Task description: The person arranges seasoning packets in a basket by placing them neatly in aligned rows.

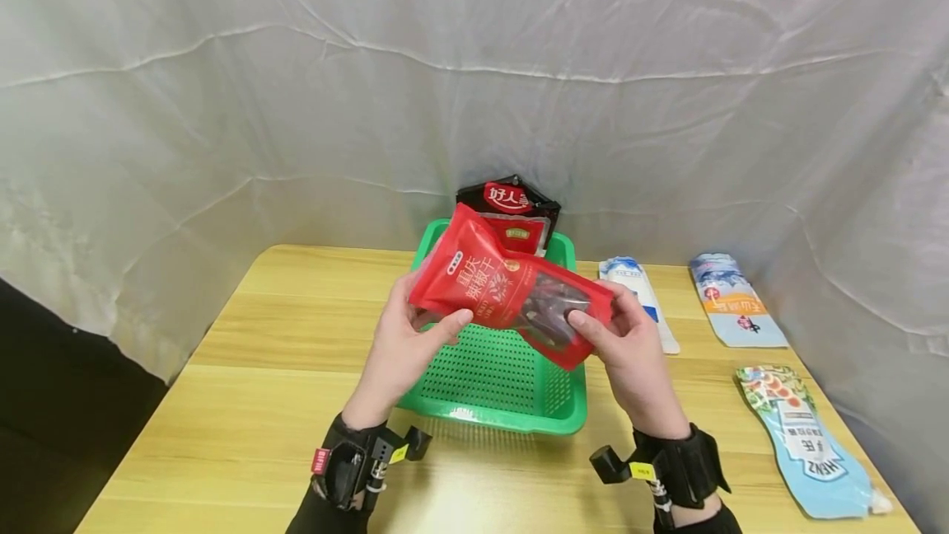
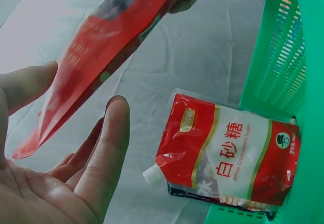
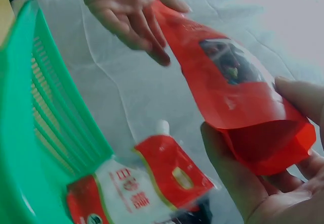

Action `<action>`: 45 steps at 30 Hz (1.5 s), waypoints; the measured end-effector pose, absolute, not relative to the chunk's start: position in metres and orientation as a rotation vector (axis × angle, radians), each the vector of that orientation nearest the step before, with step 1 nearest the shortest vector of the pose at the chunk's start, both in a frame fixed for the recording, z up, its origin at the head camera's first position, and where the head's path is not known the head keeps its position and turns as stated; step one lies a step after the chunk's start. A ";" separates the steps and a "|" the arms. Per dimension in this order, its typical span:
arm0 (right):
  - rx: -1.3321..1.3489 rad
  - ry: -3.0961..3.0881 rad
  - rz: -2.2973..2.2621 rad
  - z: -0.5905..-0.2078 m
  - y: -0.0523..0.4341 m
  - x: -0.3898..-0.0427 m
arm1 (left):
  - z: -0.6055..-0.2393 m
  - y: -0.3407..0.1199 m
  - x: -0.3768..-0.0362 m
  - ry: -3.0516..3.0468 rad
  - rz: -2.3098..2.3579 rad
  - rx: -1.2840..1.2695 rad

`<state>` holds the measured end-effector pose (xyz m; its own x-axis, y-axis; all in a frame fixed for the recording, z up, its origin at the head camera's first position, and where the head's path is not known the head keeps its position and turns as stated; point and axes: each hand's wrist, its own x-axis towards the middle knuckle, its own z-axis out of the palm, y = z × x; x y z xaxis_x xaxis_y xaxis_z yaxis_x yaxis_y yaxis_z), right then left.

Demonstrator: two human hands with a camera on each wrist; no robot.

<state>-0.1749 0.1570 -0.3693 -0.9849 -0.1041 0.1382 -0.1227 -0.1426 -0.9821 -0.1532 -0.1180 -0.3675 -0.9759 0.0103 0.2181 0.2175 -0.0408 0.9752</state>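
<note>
While the red chili pouch [image 1: 510, 297] hangs above the green basket [image 1: 495, 402], its long axis runs across from one hand to the other, tilted down toward the right; the left hand [image 1: 404, 344] pinches its upper end between thumb and loosely curled fingers, the right hand [image 1: 630, 346] clasps its lower end likewise, both equally close, a white sugar pouch [image 2: 228, 155] leaning at the basket's far wall beyond the fingers

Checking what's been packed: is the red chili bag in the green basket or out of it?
Out: both hands, left and right, hold the red chili bag in the air above the green basket.
</note>
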 end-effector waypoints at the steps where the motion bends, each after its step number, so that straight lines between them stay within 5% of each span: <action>1: 0.273 -2.026 2.367 -0.370 0.154 -0.175 | -0.368 -0.117 -0.153 -2.069 -2.155 -0.271; 15: 0.295 -1.954 2.502 -0.383 0.117 -0.163 | -0.374 -0.102 -0.153 -2.022 -2.218 -0.471; 45: 0.563 -2.275 1.995 -0.370 0.136 -0.164 | -0.367 -0.104 -0.148 -2.067 -2.046 -0.406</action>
